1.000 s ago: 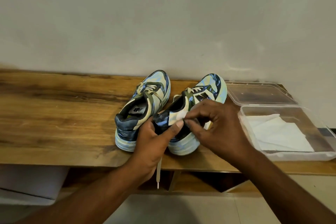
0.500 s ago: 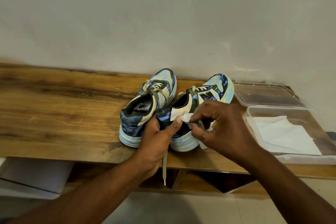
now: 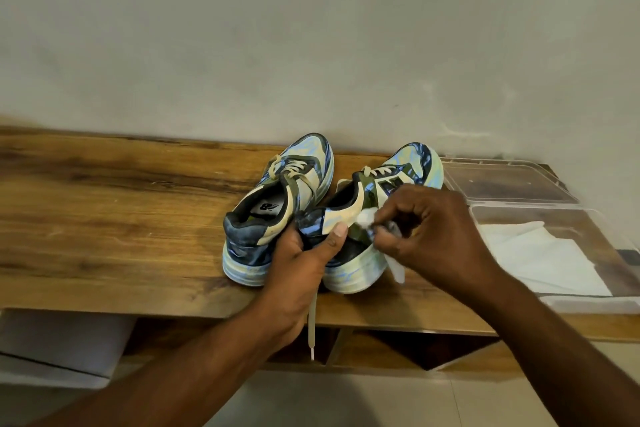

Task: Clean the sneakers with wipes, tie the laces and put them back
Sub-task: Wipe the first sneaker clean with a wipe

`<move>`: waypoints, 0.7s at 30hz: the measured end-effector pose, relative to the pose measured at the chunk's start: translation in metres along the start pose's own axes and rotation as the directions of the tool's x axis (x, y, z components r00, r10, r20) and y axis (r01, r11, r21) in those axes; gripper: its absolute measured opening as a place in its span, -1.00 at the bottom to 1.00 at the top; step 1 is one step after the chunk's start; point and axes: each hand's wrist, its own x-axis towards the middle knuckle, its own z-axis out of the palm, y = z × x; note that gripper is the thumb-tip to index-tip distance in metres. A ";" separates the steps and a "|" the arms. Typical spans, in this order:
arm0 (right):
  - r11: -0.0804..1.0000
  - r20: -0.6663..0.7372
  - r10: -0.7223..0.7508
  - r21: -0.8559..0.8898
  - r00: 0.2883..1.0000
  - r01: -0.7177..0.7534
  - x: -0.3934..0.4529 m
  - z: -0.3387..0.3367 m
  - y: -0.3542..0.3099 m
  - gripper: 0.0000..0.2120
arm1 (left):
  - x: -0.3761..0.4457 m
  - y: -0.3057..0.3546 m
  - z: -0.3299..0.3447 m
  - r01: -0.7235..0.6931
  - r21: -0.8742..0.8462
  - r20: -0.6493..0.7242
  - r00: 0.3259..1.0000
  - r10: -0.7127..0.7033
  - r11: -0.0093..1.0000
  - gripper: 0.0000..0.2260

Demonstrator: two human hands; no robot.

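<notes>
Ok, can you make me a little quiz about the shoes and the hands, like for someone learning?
1. True or false: the right hand pinches a white wipe against the right sneaker.
2. What does the left hand grip? A) the right sneaker's heel B) the clear lid C) the left sneaker's toe
3. Fill in: a loose lace hangs over the front edge of the wooden ____.

Key: 1 true. 2 A. 3 shelf. More white wipes lie in the clear tub at the right.
</notes>
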 end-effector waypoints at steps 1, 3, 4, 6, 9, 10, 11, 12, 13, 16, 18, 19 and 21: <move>0.999 -0.048 0.024 -0.032 0.999 -0.026 0.001 -0.002 0.006 -0.83 | 0.000 0.000 0.001 0.000 0.004 -0.003 1.000 0.000 1.000 -0.52; 0.996 -0.136 0.037 -0.072 0.990 -0.048 0.002 -0.001 0.011 -0.83 | 0.001 0.000 0.002 -0.006 0.013 -0.016 1.000 0.006 1.000 -0.48; 0.997 -0.157 0.035 -0.062 0.987 -0.045 0.002 0.002 0.010 -0.83 | 0.001 0.000 0.002 -0.012 0.019 -0.022 1.000 0.012 1.000 -0.47; 1.000 -0.152 0.009 -0.026 0.988 -0.013 0.000 0.009 0.004 -0.82 | 0.000 0.001 0.002 -0.033 0.041 -0.030 0.999 0.034 0.999 -0.47; 0.998 -0.138 -0.049 -0.046 0.989 0.043 -0.003 0.016 -0.002 -0.80 | -0.001 0.001 0.003 -0.070 0.099 -0.046 0.996 0.075 0.993 -0.48; 0.997 -0.142 -0.052 -0.058 0.989 0.044 -0.002 0.015 -0.001 -0.79 | -0.001 0.001 0.004 -0.076 0.117 -0.061 0.995 0.083 0.990 -0.48; 0.997 -0.144 -0.051 -0.070 0.988 0.041 -0.002 0.015 0.001 -0.78 | 0.000 0.001 0.005 -0.076 0.133 -0.083 0.993 0.088 0.988 -0.48; 0.996 -0.142 -0.050 -0.083 0.989 0.038 -0.001 0.015 0.004 -0.77 | 0.000 0.000 0.006 -0.074 0.159 -0.114 0.989 0.093 0.985 -0.48; 0.995 -0.136 -0.049 -0.096 0.990 0.036 -0.001 0.015 0.007 -0.75 | 0.001 -0.001 0.008 -0.075 0.199 -0.140 0.985 0.105 0.977 -0.48; 0.993 -0.119 -0.062 -0.103 0.991 0.050 -0.002 0.021 0.010 -0.68 | 0.000 -0.005 0.015 -0.096 0.440 -0.170 0.967 0.188 0.893 -0.39; 0.994 -0.125 -0.064 -0.098 0.990 0.052 -0.003 0.024 0.012 -0.66 | -0.003 -0.008 0.019 -0.096 0.586 -0.136 0.967 0.215 0.805 -0.20; 0.994 -0.131 -0.059 -0.097 0.990 0.046 -0.002 0.025 0.012 -0.66 | -0.004 -0.011 0.019 -0.103 0.623 -0.123 0.966 0.226 0.776 -0.12; 0.995 -0.143 -0.049 -0.094 0.989 0.036 -0.002 0.025 0.013 -0.67 | -0.004 -0.016 0.018 -0.127 0.663 -0.105 0.960 0.260 0.738 -0.02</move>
